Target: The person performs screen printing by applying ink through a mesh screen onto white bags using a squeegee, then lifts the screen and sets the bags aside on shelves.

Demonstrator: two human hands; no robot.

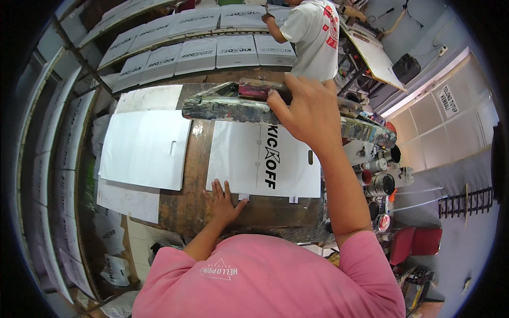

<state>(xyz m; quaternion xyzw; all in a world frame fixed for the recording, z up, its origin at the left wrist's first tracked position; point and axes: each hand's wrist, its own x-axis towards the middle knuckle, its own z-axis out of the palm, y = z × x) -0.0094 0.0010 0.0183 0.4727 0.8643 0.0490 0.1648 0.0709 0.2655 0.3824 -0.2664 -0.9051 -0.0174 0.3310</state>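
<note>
A white plastic bag [233,159] with bold black lettering lies flat on the brown work table [183,209] before me. My left hand [220,203] rests with fingers spread at the bag's near left corner. Above the bag's far edge, a paint-stained screen-printing frame [228,109] is raised and seen almost edge-on. My right hand [308,108] is closed over the frame. Against the right thumb sits a reddish block [253,89], perhaps a squeegee; whether I grip it too I cannot tell. Small white tabs [243,197] stick out along the bag's near edge.
A stack of plain white bags [143,148] lies left on the table. Racks of printed bags [193,55] stand beyond and at left. A co-worker in a white shirt [313,34] stands at the far side. Paint tins [380,184] and a red chair [416,244] are at right.
</note>
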